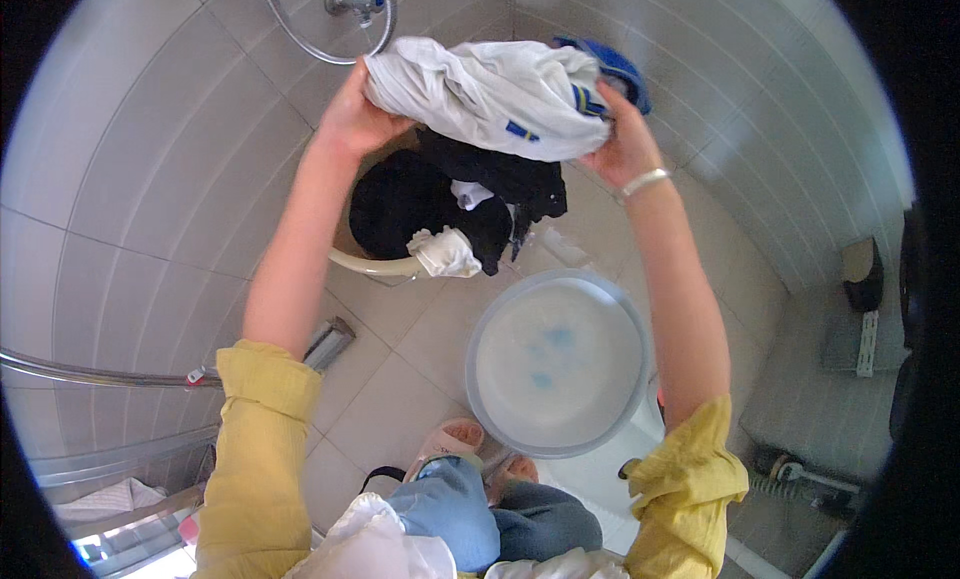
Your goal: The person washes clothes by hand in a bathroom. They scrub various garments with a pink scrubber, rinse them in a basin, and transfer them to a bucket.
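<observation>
Both my hands grip a white garment (pixel 487 91) with blue trim, stretched between them above the floor. My left hand (pixel 364 117) is closed on its left end, and my right hand (pixel 626 140) holds the right end beside a blue part (pixel 619 65) with a pale edge line. Below the garment stands a cream basin (pixel 375 265) heaped with black clothes (pixel 401 204). A small white cloth (pixel 446 252) hangs over its rim. Nearer to me is a round grey-rimmed basin (pixel 480 421) of cloudy whitish liquid, with pale blue patches in it.
A metal shower hose (pixel 300 38) loops down from a wall valve (pixel 352 1) behind the garment. Tiled walls curve around both sides. A metal object (pixel 330 342) lies on the tiled floor (pixel 375 384) at left. My slippered feet (pixel 457 436) are close to the grey-rimmed basin.
</observation>
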A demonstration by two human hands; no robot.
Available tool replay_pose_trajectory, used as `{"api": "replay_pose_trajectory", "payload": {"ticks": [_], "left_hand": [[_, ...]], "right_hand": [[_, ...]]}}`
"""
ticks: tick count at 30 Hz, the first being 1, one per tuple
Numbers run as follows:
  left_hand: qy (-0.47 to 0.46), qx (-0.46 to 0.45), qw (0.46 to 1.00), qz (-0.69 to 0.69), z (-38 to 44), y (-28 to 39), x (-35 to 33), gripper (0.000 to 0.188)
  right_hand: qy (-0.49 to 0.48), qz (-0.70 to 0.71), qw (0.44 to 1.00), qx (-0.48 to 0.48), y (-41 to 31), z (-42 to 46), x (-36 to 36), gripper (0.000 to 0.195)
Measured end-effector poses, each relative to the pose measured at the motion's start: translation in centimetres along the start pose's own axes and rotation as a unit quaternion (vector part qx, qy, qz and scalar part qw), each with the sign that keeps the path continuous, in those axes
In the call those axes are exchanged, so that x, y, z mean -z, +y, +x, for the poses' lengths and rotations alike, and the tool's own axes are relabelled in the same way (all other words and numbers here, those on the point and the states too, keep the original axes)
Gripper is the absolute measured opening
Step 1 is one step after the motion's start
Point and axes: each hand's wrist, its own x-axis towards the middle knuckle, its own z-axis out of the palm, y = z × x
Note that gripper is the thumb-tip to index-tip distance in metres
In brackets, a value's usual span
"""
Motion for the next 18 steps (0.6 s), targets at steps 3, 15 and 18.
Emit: {"api": "replay_pose_trajectory", "payload": {"ticks": [3, 15, 18], "left_hand": [[0.153, 0.104, 0.979, 0.087, 5.0, -4.7, 7.8, 0.044], [0.096, 0.141, 0.883, 0.437, 5.6, -6.9, 18.6, 0.067], [0.008, 0.122, 0.575, 0.809, 5.9, -8.7, 19.9, 0.092]], "right_hand": [[0.153, -0.064, 0.983, -0.074, 6.5, 9.0, 2.4, 0.026], [0.131, -0.112, 0.977, -0.122, 9.3, 8.5, 3.3, 0.055], [0.17, -0.15, 0.967, -0.119, 8.5, 6.1, 3.6, 0.08]]}}
